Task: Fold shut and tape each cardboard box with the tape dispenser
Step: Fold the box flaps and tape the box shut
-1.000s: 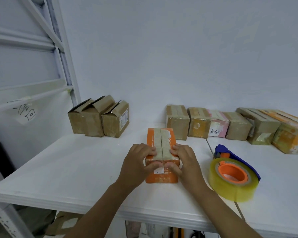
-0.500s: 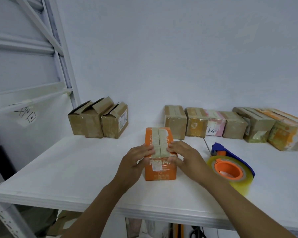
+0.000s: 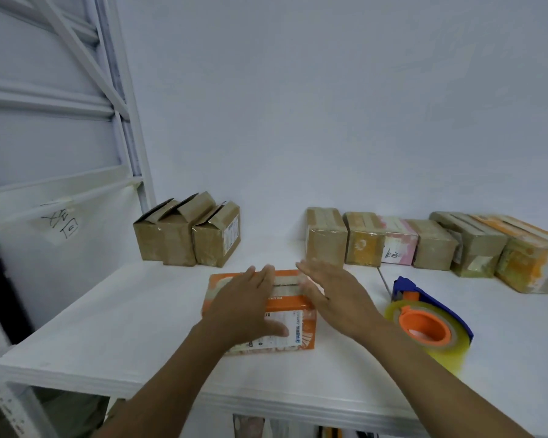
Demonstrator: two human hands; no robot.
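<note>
I see the orange cardboard box (image 3: 293,311) lying near the white table's (image 3: 114,327) front edge, my left hand (image 3: 241,306) spread flat on its top with the thumb on the near face. My right hand (image 3: 336,295) is open, fingers straight, at the box's right end; the tape dispenser (image 3: 431,320) rests just right of it.

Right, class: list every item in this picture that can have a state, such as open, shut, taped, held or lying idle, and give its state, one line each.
Orange box: flaps shut, on the table, turned broadside.
Left hand: open, flat on the orange box.
Right hand: open, at the box's right end.
Tape dispenser: lying idle, untouched.
Three brown boxes: flaps up, open.
Row of boxes: shut and taped.
</note>
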